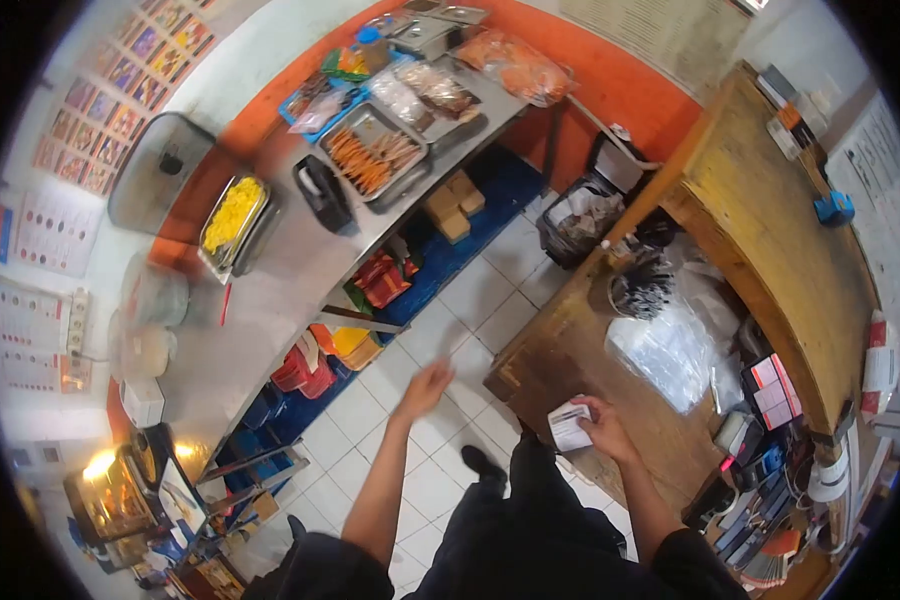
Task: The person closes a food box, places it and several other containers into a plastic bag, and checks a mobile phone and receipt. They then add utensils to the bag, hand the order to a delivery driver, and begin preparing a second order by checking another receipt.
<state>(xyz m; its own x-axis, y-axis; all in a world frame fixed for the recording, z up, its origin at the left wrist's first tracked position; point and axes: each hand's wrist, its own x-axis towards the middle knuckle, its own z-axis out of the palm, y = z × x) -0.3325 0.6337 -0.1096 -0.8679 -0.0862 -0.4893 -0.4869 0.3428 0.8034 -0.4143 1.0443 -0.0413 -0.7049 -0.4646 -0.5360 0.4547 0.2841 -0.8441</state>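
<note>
My right hand (607, 430) is closed on a small white paper (569, 427) with faint print, above the near edge of the wooden desk (560, 350). My left hand (426, 388) hangs over the white tiled floor, between the desk and the metal counter, and its fingers are blurred. Nothing distinct shows in it. Farther off, on the metal counter (260, 330), stand a tray of yellow food (232, 216) and a tray of skewers (362, 160).
Plastic bags (665, 355) and a pen holder (642, 288) lie on the desk below a raised wooden shelf (760, 200). An open bin (582, 215) stands between desk and counter. Boxes (454, 207) sit under the counter.
</note>
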